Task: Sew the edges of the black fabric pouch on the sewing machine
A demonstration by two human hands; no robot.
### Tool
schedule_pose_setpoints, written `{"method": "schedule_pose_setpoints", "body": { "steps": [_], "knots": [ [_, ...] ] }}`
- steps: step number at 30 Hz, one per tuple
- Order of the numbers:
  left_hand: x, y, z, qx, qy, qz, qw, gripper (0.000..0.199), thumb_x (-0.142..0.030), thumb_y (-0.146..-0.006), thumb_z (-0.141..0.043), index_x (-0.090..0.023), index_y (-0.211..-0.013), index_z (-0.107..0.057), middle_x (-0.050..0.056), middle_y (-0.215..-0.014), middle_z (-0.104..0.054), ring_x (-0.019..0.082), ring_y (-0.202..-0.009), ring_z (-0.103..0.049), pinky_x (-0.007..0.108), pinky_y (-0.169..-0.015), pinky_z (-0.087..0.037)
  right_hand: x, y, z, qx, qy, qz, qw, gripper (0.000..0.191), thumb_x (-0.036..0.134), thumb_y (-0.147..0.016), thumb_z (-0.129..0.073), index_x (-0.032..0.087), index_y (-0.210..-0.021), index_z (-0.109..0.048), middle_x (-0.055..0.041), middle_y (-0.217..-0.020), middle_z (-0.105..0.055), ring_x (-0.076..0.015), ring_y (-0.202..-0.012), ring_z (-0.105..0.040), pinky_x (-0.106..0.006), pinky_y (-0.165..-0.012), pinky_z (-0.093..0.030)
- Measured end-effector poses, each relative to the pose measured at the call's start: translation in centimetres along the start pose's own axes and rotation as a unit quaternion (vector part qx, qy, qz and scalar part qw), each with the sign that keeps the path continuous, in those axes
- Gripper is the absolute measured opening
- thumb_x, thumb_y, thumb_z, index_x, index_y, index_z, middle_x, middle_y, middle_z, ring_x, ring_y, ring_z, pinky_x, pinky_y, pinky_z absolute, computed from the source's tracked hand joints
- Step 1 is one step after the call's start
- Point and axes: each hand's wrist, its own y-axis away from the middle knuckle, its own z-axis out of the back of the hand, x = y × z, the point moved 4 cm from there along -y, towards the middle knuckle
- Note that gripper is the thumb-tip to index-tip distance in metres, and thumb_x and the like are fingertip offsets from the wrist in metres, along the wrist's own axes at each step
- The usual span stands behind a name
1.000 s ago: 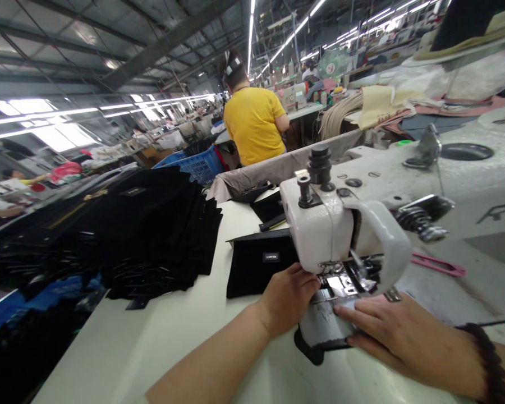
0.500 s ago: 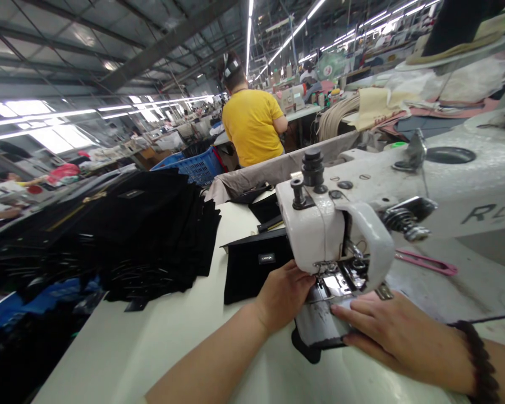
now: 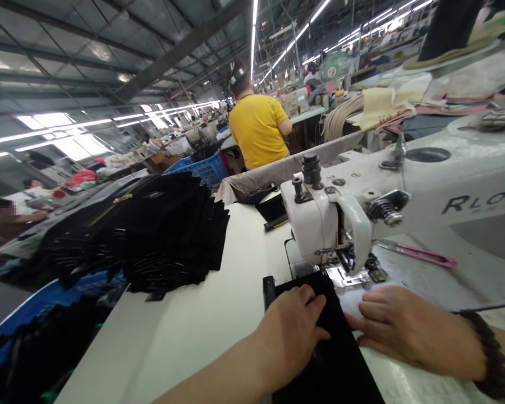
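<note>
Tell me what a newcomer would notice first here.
Likely the yellow-shirted person ahead, back turned, upper middle. Nearer, a white sewing machine stands at right; before it, the left hand lies on black fabric, the right hand at its edge. A black fabric pile sits at left.

The person's right hand [image 3: 412, 328] is leading back to a wrist that is wearing a bracelet [image 3: 490, 350], on the arm farther from the tabletop's [image 3: 185, 314] left edge. The bracelet is showing a very dark brown, close to black, and thick rounded lumps are crowding along it like large beads. Its outline is forming a scalloped curve around the wrist, and its surface is looking mostly dull. The forearm is continuing uncovered behind it. The left hand [image 3: 292, 331] is showing bare, and its forearm is appearing equally uncovered.
</note>
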Motion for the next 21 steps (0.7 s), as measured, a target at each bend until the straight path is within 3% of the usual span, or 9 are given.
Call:
{"method": "schedule_pose_setpoints", "body": {
  "steps": [2, 5, 8, 13, 21],
  "knots": [
    [-0.2, -0.2, -0.6, -0.014, 0.006, 0.027, 1.0, 0.035, -0.027, -0.078, -0.067, -0.012, -0.109, -0.06, 0.008, -0.103, -0.061, 0.021, -0.093, -0.057, 0.031, -0.083, -0.048, 0.2, 0.0, 0.1, 0.005, -0.012, -0.001, 1.0, 0.025, 0.026, -0.096, -0.033, 0.015, -0.097, -0.056, -0.0028, -0.069, -0.056, -0.0179, -0.062, -0.052, -0.032, -0.056, -0.035],
    [-0.3, -0.5, -1.2, -0.032, 0.029, 0.054, 0.998, 0.049, -0.033, -0.08, -0.065, -0.01, -0.12, -0.052, 0.011, -0.108, -0.058, 0.022, -0.097, -0.056, 0.033, -0.085, -0.048, 0.6, -0.2, -0.3, 0.065, -0.054, -0.02, 0.996, 0.016, 0.021, -0.089, -0.042, 0.017, -0.085, -0.057, -0.0031, -0.07, -0.057, -0.0172, -0.061, -0.052, -0.032, -0.057, -0.036],
    [-0.3, -0.4, -1.7, -0.059, 0.02, 0.037, 0.997, 0.051, -0.043, -0.08, -0.061, -0.014, -0.121, -0.052, 0.012, -0.123, -0.053, 0.024, -0.108, -0.051, 0.037, -0.089, -0.046, 1.1, -0.4, -0.7, 0.101, -0.058, -0.025, 0.993, 0.013, 0.015, -0.083, -0.045, 0.017, -0.076, -0.055, -0.0024, -0.067, -0.057, -0.0166, -0.059, -0.052, -0.031, -0.057, -0.036],
    [0.2, -0.1, -2.7, -0.088, -0.021, -0.035, 0.995, 0.047, -0.047, -0.082, -0.057, -0.016, -0.118, -0.053, 0.006, -0.127, -0.053, 0.021, -0.107, -0.051, 0.035, -0.09, -0.044, 1.8, -0.2, -1.0, 0.078, -0.017, -0.013, 0.997, 0.012, 0.016, -0.082, -0.048, 0.018, -0.072, -0.053, 0.0, -0.064, -0.056, -0.0156, -0.057, -0.052, -0.031, -0.054, -0.033],
    [1.2, -1.0, -2.0, -0.04, -0.054, -0.028, 0.997, 0.047, -0.046, -0.085, -0.054, -0.019, -0.123, -0.05, 0.004, -0.13, -0.051, 0.022, -0.099, -0.051, 0.034, -0.076, -0.046, 1.9, -0.6, -1.5, 0.03, 0.018, -0.04, 0.999, 0.013, 0.013, -0.082, -0.045, 0.02, -0.072, -0.048, 0.0019, -0.061, -0.055, -0.0152, -0.05, -0.051, -0.029, -0.048, -0.031]
  ]
}}
